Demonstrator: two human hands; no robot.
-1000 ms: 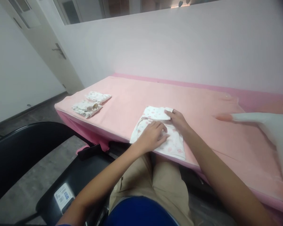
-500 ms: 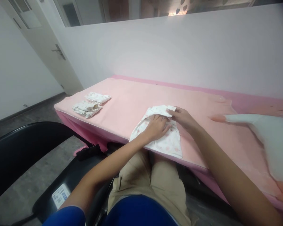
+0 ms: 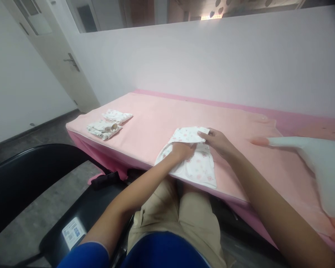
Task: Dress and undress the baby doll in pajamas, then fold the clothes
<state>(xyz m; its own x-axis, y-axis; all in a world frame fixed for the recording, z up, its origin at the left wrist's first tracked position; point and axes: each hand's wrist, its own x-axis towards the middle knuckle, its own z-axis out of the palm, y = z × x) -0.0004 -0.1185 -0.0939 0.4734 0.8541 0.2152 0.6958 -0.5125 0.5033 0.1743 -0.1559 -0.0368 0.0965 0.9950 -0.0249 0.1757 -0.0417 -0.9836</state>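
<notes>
A white cloth garment with a small pink print lies partly folded at the table's near edge. Its upper part is folded over as a flap. My right hand pinches the right end of that flap between thumb and fingers. My left hand reaches in under the flap and rests on the lower layer, its fingers mostly hidden by the cloth.
Two folded printed cloths, one nearer and one farther, lie on the left of the pink-covered table. A pale cushion-like object lies at the right. A black chair stands at the left.
My left hand has slid from on top of the cloth to beneath the flap, which now covers its fingers. My right hand keeps its pinch on the flap.
</notes>
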